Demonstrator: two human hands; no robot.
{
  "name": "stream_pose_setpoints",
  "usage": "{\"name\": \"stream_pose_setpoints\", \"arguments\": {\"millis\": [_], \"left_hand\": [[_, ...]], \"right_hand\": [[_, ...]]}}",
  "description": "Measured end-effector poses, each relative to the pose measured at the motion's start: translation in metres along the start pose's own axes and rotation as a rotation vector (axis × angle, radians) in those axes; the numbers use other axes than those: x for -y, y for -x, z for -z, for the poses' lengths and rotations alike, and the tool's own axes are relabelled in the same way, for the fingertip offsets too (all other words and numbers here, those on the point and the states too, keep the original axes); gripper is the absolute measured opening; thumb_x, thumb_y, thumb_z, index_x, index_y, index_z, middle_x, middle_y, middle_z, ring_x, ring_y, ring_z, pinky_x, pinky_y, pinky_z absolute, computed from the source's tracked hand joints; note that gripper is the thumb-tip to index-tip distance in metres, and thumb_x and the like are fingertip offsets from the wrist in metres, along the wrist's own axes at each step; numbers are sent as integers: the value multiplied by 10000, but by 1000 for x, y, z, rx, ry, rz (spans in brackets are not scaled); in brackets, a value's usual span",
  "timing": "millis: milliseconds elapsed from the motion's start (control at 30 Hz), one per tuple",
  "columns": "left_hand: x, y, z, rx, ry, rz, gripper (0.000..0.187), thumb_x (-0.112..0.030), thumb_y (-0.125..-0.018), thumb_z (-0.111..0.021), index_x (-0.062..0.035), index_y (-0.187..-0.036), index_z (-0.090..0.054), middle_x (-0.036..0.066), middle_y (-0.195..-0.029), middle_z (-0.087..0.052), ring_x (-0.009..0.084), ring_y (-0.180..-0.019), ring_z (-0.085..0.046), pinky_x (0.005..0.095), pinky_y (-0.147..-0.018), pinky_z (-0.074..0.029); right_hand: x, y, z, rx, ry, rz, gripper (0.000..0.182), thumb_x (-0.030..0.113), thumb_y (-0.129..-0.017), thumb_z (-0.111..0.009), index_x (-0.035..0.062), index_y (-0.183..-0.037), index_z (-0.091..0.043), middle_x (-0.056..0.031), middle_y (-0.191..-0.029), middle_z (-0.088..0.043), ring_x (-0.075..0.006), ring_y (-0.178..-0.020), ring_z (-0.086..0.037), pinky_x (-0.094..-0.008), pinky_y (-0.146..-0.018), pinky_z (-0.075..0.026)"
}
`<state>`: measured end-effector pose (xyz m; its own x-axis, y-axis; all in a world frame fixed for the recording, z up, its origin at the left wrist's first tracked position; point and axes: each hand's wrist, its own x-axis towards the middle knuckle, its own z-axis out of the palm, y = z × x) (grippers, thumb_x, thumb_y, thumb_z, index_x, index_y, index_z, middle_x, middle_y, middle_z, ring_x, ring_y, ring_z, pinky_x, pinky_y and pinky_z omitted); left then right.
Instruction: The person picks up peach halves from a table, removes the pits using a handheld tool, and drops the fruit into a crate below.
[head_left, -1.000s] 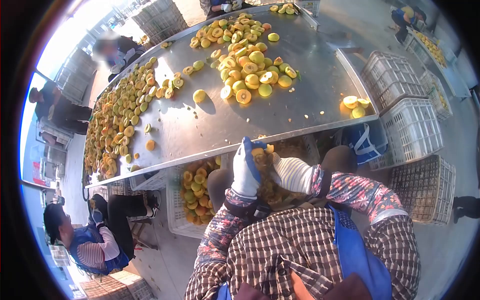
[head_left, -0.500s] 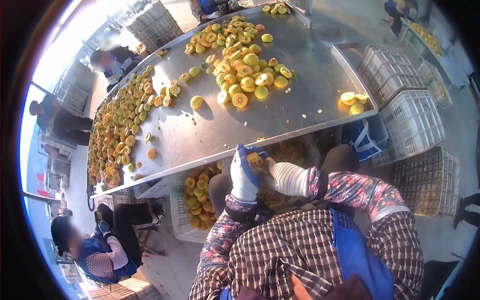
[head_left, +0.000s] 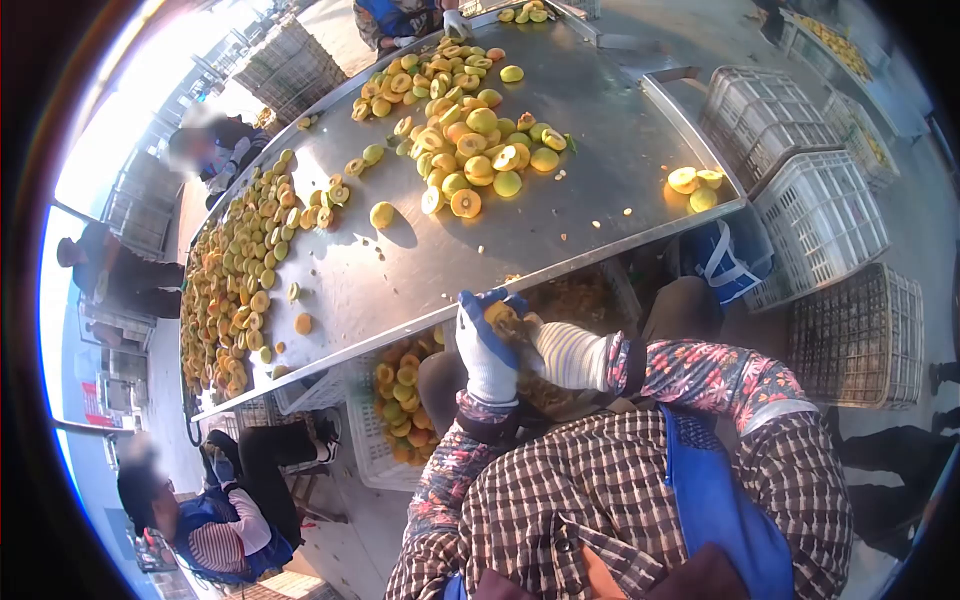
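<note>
My left hand, in a white glove with blue fingers, is closed around a yellow peach piece just below the table's near edge. My right hand, in a glove with a striped cuff, comes in from the right and meets the fruit. Its fingers are bent and closed; what they grip is too small and blurred to name. Under the hands sits a container of brownish scraps, partly hidden by my arms.
A metal table carries a central heap of halved peaches, a wide spread of halves at left and several at right. A crate of peaches stands by my left knee. Stacked crates rise at right. Co-workers sit and stand around.
The view has shifted slightly, so the table sits a little further left. Both hands stay together on the peach piece. A co-worker's gloved hand at the far end now reaches to the fruit.
</note>
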<state>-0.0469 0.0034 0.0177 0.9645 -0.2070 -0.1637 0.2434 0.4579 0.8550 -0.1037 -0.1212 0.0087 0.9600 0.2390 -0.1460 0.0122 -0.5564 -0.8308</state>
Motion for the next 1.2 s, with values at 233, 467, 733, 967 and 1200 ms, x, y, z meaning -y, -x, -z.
{"name": "stream_pose_setpoints", "arguments": {"millis": [233, 467, 733, 967, 1200], "left_hand": [[-2, -1, -1, -36, -82, -97, 449, -431, -1052, -426, -5, -1046, -569, 155, -988, -649, 292, -883, -655, 419, -850, -546], [6, -7, -3, -28, -189, -197, 499, -422, -1063, -399, 28, -1003, -608, 154, -911, -677, 248, -808, -657, 355, -811, -529], [-2, -9, 6, 66, -110, -14, 455, -386, -1062, -422, 18, -986, -618, 138, -905, -671, 240, -830, -654, 356, -824, -526], [12, -21, 11, 121, -127, -241, 440, -410, -1051, -443, -5, -990, -602, 148, -956, -666, 284, -884, -651, 410, -833, -531], [-1, -25, 12, 193, -276, -43, 461, -374, -1063, -416, 31, -934, -595, 156, -923, -682, 255, -826, -672, 367, -803, -536]], "right_hand": [[-19, -9, -20, -86, -164, 125, 416, 282, -978, -535, -78, -1180, -483, -304, -953, -645, -464, -934, -628, -473, -797, -510], [1, -3, -15, -129, -684, 64, 397, 237, -974, -538, -42, -1250, -481, -291, -1088, -634, -456, -1006, -617, -468, -851, -494], [-40, -18, -29, -166, -176, 302, 382, 302, -963, -566, -16, -1159, -485, -227, -963, -659, -412, -891, -650, -472, -796, -507], [-10, -15, -8, 22, -609, -58, 445, 316, -966, -571, 4, -1268, -477, -186, -939, -677, -369, -854, -663, -447, -812, -517], [14, -6, 21, 124, -419, -231, 423, 328, -975, -555, 23, -1264, -503, -168, -934, -665, -339, -858, -662, -435, -803, -522]]}}
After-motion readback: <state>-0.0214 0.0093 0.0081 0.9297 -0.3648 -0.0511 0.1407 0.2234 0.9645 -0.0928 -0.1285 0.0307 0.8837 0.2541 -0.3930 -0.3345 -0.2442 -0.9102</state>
